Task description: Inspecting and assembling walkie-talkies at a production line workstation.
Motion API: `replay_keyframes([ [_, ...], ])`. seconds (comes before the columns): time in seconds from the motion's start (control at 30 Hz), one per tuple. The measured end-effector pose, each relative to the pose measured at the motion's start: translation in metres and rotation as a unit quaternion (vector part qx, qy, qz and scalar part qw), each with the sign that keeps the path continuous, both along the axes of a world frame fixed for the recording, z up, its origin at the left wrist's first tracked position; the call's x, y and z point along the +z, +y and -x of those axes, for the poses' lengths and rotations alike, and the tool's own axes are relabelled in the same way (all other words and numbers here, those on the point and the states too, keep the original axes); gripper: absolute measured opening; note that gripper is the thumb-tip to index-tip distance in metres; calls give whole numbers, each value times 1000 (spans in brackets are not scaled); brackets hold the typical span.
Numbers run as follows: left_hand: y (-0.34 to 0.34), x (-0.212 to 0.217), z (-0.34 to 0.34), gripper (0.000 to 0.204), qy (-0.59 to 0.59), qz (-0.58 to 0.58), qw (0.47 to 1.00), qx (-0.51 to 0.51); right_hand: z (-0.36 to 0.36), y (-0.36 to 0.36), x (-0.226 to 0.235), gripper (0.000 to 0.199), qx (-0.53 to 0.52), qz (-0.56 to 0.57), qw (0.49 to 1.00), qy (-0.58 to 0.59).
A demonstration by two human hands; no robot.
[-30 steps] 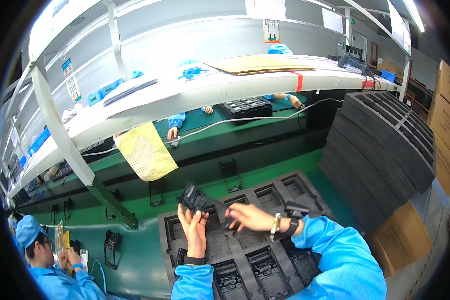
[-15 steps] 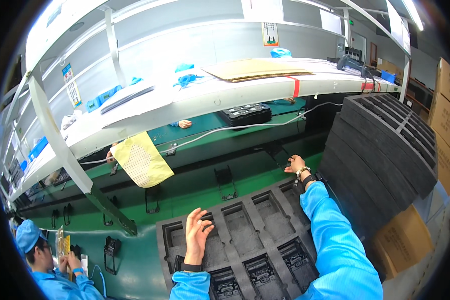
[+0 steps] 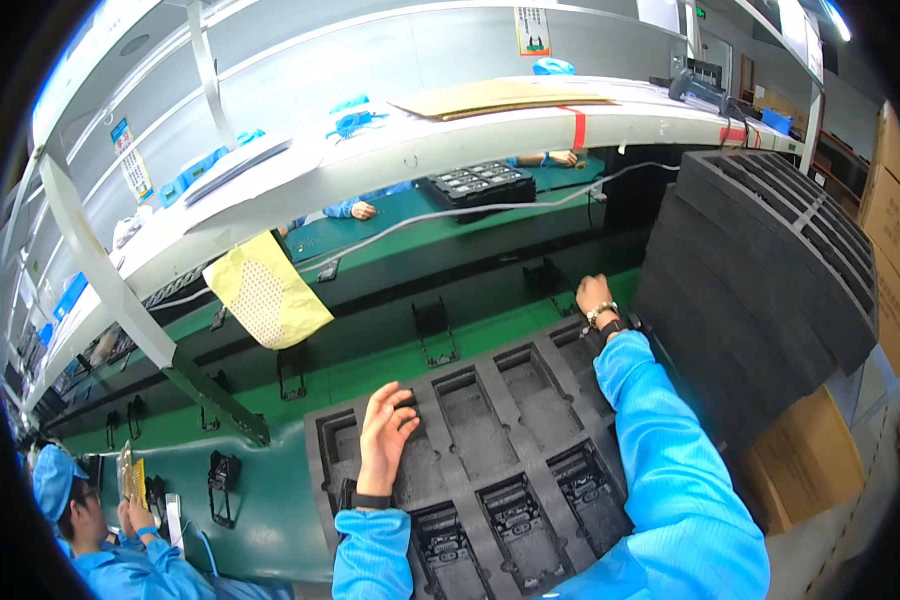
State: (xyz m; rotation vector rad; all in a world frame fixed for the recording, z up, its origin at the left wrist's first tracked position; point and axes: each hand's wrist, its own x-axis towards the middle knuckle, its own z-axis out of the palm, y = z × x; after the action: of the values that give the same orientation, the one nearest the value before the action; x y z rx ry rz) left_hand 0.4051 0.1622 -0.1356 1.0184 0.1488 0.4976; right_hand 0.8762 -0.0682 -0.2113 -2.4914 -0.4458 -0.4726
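A black foam tray (image 3: 490,425) with several pockets lies in front of me on the green bench. Its near row holds black devices (image 3: 515,510); the far pockets are empty. My left hand (image 3: 385,435) rests flat on the tray's left part, fingers apart, its fingertips on a small black part (image 3: 407,400) in a pocket. My right hand (image 3: 592,295) is stretched out past the tray's far right corner, next to a black stand (image 3: 558,280) and the stack of foam. Whether its curled fingers grip anything is hidden.
A tall leaning stack of black foam trays (image 3: 760,280) fills the right side, with cardboard boxes (image 3: 810,460) below it. Black stands (image 3: 433,325) dot the green bench. A yellow sheet (image 3: 265,290) hangs from the white shelf (image 3: 420,140). A co-worker in blue (image 3: 80,520) sits at lower left.
A second ago both hands held a black device above the tray. My right hand has since reached out to the far right, and my left hand has settled flat on the tray.
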Motion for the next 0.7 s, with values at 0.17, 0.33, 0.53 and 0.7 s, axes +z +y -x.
replay_keyframes([
  [0.17,13,-10,3,46,7,18,1000,-5,117,-8,83,22,270,18,958,-98],
  [0.33,6,-9,-1,36,35,-21,999,-5,251,-88,127,32,404,126,904,-59],
  [0.53,-16,-11,34,31,143,-408,901,44,333,-188,117,57,325,162,932,-24],
  [0.7,-98,34,114,73,331,-748,575,-27,359,-234,89,66,200,128,971,15],
])
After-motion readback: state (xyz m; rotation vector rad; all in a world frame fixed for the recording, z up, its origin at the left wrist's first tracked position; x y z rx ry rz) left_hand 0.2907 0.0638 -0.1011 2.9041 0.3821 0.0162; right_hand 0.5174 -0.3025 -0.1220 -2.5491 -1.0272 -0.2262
